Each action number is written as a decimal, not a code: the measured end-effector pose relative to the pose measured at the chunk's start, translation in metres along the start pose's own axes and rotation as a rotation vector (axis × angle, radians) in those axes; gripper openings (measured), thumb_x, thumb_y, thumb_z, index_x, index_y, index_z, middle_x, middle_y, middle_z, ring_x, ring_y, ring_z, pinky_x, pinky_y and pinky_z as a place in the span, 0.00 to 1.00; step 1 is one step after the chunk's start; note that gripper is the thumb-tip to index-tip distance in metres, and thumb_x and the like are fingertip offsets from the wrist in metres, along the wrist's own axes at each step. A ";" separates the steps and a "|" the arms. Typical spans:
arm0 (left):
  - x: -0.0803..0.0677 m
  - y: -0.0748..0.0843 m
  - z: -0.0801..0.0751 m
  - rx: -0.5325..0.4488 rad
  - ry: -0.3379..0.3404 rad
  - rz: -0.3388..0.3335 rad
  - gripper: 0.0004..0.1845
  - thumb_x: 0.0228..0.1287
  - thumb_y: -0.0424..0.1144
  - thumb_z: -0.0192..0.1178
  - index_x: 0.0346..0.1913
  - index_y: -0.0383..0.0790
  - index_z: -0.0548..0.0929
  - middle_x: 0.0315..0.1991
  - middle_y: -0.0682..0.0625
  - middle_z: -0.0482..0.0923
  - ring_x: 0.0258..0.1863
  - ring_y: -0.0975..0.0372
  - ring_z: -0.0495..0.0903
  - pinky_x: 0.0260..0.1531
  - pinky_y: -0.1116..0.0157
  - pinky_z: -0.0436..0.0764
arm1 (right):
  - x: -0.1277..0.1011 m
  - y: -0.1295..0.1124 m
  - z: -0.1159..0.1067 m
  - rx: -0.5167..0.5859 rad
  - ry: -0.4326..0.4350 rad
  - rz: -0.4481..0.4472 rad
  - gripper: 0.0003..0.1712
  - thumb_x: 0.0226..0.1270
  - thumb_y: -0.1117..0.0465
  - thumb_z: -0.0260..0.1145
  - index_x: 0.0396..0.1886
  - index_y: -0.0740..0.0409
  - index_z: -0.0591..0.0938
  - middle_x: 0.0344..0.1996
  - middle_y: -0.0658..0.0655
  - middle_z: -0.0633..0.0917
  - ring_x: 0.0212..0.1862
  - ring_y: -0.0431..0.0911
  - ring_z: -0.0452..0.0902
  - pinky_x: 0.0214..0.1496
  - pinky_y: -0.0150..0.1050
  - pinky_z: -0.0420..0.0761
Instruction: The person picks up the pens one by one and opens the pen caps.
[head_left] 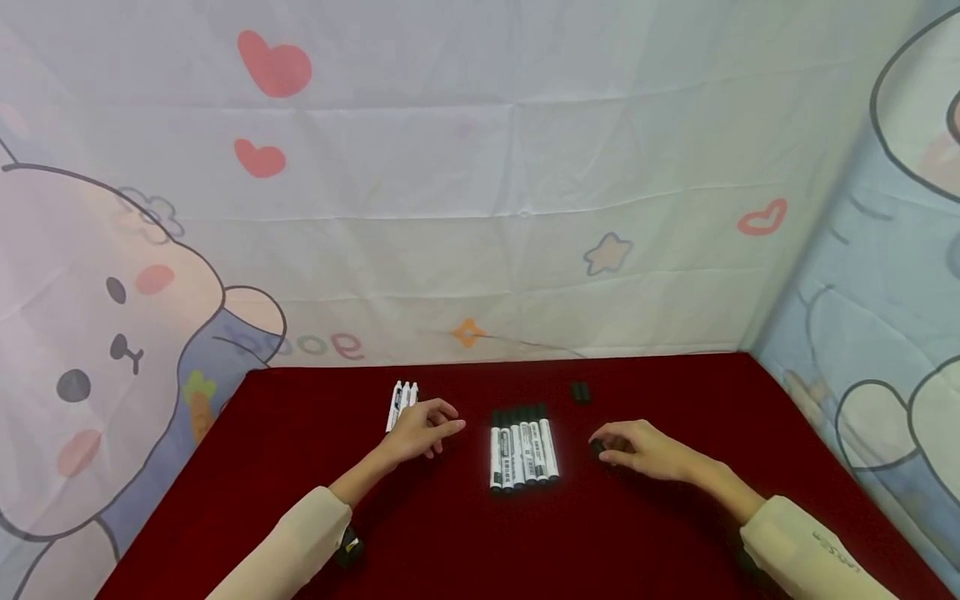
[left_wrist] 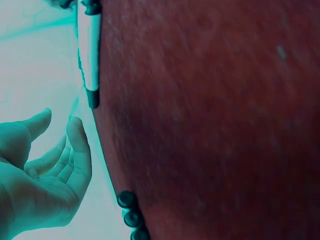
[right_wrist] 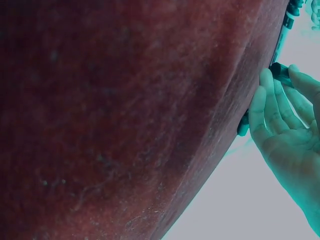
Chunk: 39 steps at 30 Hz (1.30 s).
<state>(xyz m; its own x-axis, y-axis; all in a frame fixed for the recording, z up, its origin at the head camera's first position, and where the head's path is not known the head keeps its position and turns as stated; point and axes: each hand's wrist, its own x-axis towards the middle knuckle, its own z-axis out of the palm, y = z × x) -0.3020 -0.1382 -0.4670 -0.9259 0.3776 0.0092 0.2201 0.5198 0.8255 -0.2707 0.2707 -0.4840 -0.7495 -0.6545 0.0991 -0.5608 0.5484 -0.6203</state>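
Red cloth table (head_left: 675, 533) bearing six capped markers (head_left: 522, 450) in a central row, three uncapped markers (head_left: 401, 402) beside the relaxed, empty left hand (head_left: 420, 432), right hand (head_left: 645, 450) fingering a small black cap (head_left: 597, 448), spare caps (head_left: 580, 392) beyond: capping seemingly two-thirds complete.
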 end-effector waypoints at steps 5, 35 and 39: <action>-0.003 0.006 0.008 -0.029 -0.046 0.001 0.20 0.73 0.44 0.63 0.56 0.32 0.81 0.39 0.35 0.85 0.24 0.60 0.81 0.24 0.64 0.85 | 0.001 0.005 -0.003 -0.011 0.037 0.008 0.17 0.76 0.60 0.64 0.57 0.66 0.81 0.44 0.56 0.88 0.44 0.39 0.84 0.44 0.33 0.85; -0.002 0.014 0.043 -0.011 -0.180 0.038 0.19 0.69 0.37 0.66 0.57 0.29 0.78 0.35 0.40 0.86 0.23 0.60 0.82 0.22 0.66 0.85 | 0.040 0.035 -0.018 0.104 0.375 0.319 0.25 0.72 0.59 0.69 0.57 0.77 0.80 0.39 0.69 0.90 0.30 0.46 0.85 0.27 0.32 0.82; -0.003 0.016 0.046 -0.015 -0.182 0.036 0.20 0.69 0.37 0.66 0.57 0.29 0.78 0.36 0.39 0.86 0.23 0.59 0.83 0.21 0.66 0.84 | 0.045 0.038 -0.021 0.118 0.382 0.344 0.25 0.73 0.58 0.68 0.56 0.77 0.80 0.38 0.69 0.90 0.29 0.45 0.85 0.28 0.32 0.83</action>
<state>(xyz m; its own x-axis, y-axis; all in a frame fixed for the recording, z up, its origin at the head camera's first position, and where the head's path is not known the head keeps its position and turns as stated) -0.2821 -0.0961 -0.4799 -0.8464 0.5289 -0.0626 0.2463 0.4929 0.8345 -0.3326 0.2729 -0.4872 -0.9704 -0.1987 0.1370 -0.2329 0.6215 -0.7480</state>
